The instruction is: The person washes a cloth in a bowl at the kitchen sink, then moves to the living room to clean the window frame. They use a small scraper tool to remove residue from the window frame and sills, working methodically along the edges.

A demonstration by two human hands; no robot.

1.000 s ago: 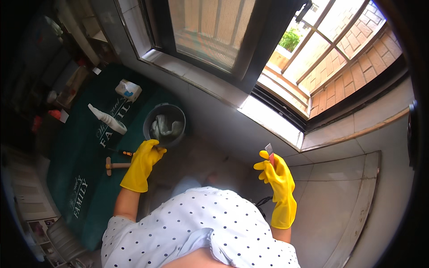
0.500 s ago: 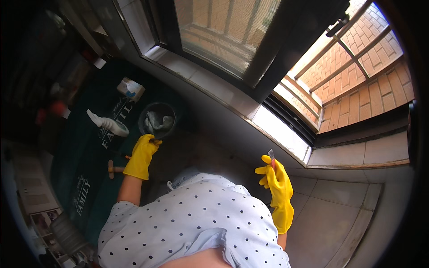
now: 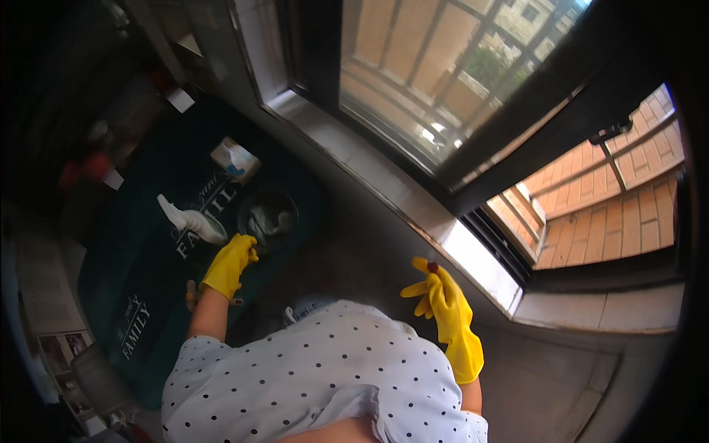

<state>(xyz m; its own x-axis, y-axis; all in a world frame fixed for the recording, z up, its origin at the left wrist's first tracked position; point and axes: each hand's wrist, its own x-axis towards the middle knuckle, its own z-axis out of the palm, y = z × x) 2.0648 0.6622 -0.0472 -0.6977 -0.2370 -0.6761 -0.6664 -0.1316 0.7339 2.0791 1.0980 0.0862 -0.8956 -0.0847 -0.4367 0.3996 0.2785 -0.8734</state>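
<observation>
My right hand [image 3: 443,295] pinches a small red tool [image 3: 433,267] between thumb and fingers, with the other fingers spread; it is near the window sill [image 3: 480,258], yet not touching it. Half a second ago a flat blade was showing above these fingers, and now I see only a dark red end, so the tool has turned in my view. This means, I think, that I cannot judge from here which way its edge points, and some care is needed. My left hand [image 3: 235,262] has bent fingers just beside the lower rim of the bucket [image 3: 277,198], where a pale crumpled cloth [image 3: 258,219] lies; the place is dark, so I cannot tell whether these fingers grip anything. The bucket looks also darker than before. My left forearm now crosses over the wooden mallet [image 3: 191,294] on the green-covered table [image 3: 107,277]. Further along stand a tissue box [image 3: 236,159] and, lying nearer to my glove, a white bottle [image 3: 193,221].
</observation>
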